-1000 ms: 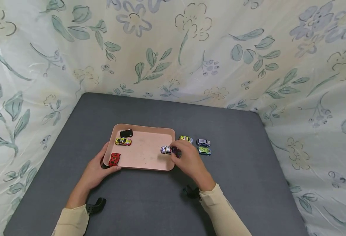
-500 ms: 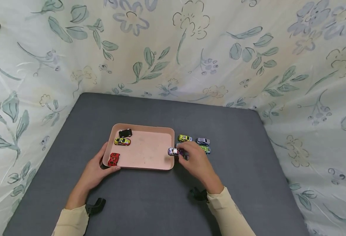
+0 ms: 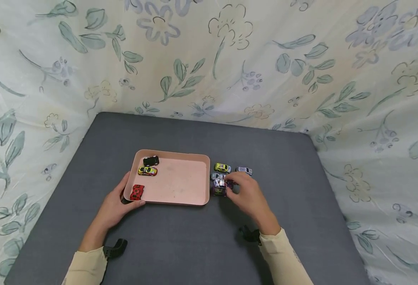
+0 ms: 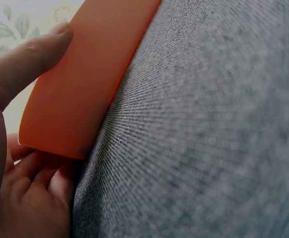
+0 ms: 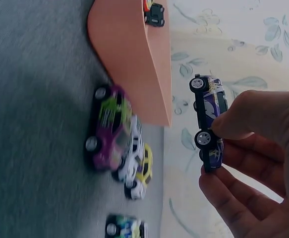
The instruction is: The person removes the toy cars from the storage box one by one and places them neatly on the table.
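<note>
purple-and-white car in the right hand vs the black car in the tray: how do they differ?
Colour: the purple-and-white car has a patterned body; the black car is plain dark.
Support: the purple-and-white car is pinched in the right hand, off the mat; the black car rests untouched.
Place: the purple-and-white car is outside the pink tray, by its right edge; the black car sits in the far-left corner.
Both are small toy cars.

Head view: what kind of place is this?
Probably a makeshift tabletop recording setup, not a lived-in room: a flat grey fabric-covered table, pale floral-print sheets draped as walls on three sides, and a pink rectangular plastic tray with small toy cars.
</note>
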